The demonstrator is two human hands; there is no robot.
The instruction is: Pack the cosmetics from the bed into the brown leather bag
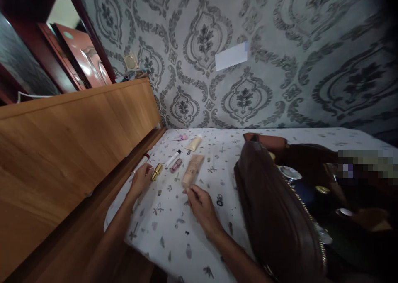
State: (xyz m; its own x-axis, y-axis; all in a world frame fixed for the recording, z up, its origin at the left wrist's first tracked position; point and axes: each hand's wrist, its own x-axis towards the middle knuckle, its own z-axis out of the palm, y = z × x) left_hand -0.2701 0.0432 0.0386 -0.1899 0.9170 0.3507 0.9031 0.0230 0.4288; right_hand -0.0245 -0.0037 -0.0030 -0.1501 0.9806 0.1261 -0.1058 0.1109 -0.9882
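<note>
A beige squeeze tube (192, 170) lies on the white patterned cloth, its capped end toward me. The thumb and fingertips of my right hand (202, 208) are closed at that end. To the left, my left hand (141, 179) rests low over the cloth with loosely bent fingers, apart from one another. Right beside its fingertips is a gold cosmetic tube (157, 172); whether they touch is unclear. A white tube with a dark red cap (142, 162) lies just behind that hand, partly covered. Close by are a pink tube (176, 165) and a slim white tube with a black cap (173, 159).
Farther back lie a cream-coloured tube (194, 143) and a small pink item (181, 137). On the right stands an unzipped dark brown bag (273, 208) with several items inside. A wooden panel (93, 129) borders the left side; patterned wallpaper (205, 42) rises behind.
</note>
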